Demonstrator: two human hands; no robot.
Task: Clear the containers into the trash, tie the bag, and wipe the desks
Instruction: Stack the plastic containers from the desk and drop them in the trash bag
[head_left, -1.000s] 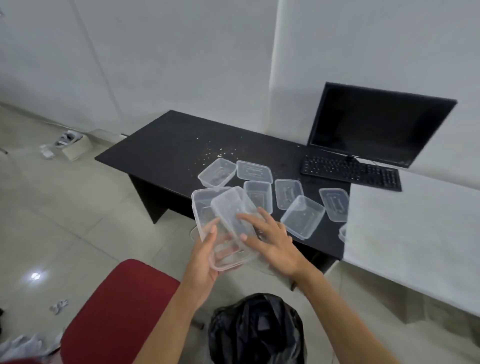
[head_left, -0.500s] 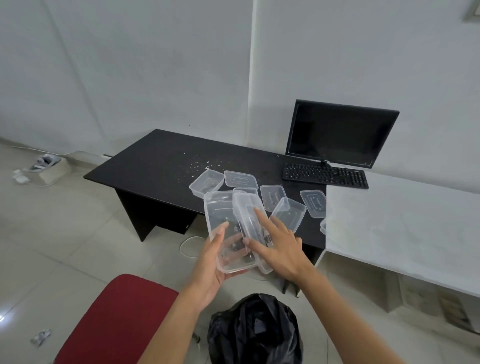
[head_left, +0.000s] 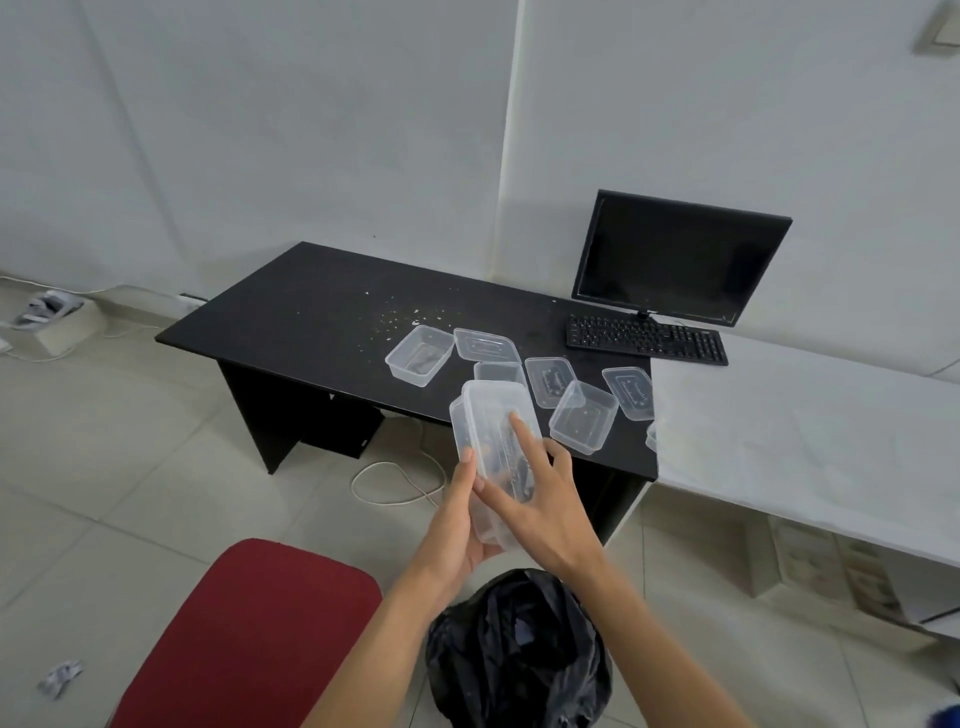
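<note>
Two hands are on the stack of clear food containers (head_left: 493, 421). The left hand (head_left: 457, 525) holds the stack from below, with its thumb up the left side. The right hand (head_left: 545, 504) lies flat on top with straight fingers. It pushes down but does not grip.

The stack is up in the air and tipped on its end. It is between the near edge of the black desk (head_left: 311, 312) and the black trash bag (head_left: 519, 654). The bag sits on the floor, just under the arms. I cannot tell how wide its mouth is open. Some dark bits show inside the stack.

I think the step is to drop this stack in the bag. To do it well, bring the stack low over the bag first, so no bits land on the floor. Let go with the flat hand last, as smooth plastic may slide apart.

More tubs and lids (head_left: 420, 355) sit on the black desk near some crumbs (head_left: 410, 314), so much work is left.
</note>
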